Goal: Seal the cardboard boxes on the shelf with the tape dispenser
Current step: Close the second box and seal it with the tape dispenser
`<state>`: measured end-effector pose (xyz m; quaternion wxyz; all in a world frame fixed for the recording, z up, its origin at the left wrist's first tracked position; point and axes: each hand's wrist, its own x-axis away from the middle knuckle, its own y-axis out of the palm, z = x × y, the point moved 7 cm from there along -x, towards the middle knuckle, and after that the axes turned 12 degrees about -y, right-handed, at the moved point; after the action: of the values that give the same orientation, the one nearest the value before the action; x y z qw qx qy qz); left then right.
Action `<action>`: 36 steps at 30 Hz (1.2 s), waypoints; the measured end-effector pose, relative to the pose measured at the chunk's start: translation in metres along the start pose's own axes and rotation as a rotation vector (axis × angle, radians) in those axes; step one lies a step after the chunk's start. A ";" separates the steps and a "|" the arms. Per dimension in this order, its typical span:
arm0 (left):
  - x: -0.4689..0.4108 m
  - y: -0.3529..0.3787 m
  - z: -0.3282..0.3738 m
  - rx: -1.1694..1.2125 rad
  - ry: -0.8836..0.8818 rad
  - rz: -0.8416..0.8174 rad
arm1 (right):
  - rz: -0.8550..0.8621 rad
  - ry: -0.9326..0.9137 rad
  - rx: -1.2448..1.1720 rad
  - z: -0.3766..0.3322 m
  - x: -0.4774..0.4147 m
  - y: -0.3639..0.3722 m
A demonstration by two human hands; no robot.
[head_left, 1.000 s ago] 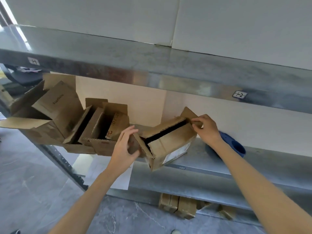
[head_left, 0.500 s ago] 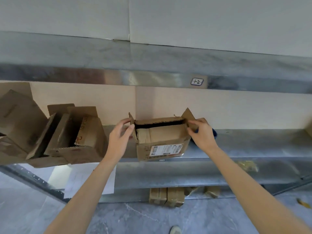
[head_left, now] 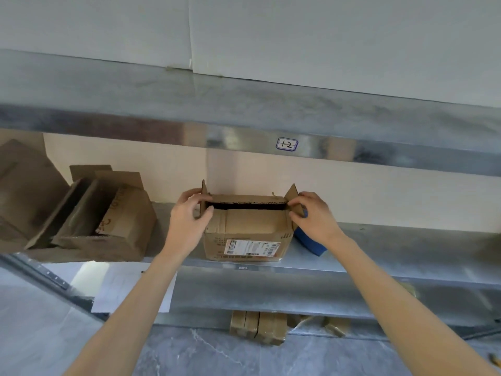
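Both grips closed on the job: my left hand (head_left: 187, 221) and right hand (head_left: 311, 218) each pinch an upright end flap of the small brown cardboard box with a white shipping label (head_left: 249, 232), which stood skewed a second ago and now sits square at the front of the grey metal shelf (head_left: 379, 256). Its top gapes dark, so folding precedes taping. The blue plastic object (head_left: 309, 244) beside my right wrist (the tape dispenser, I judge) lies untouched, open brown cartons (head_left: 108, 221) waiting at left.
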<state>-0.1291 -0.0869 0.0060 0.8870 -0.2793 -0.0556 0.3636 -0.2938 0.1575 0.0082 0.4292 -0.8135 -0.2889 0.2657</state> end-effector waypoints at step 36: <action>0.015 0.013 -0.016 0.060 -0.115 -0.153 | -0.124 0.023 -0.384 -0.002 -0.019 0.008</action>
<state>-0.1215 -0.0761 -0.0159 0.9155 -0.2262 -0.1169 0.3116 -0.3038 0.1400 0.0057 0.2852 -0.8639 -0.3789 0.1694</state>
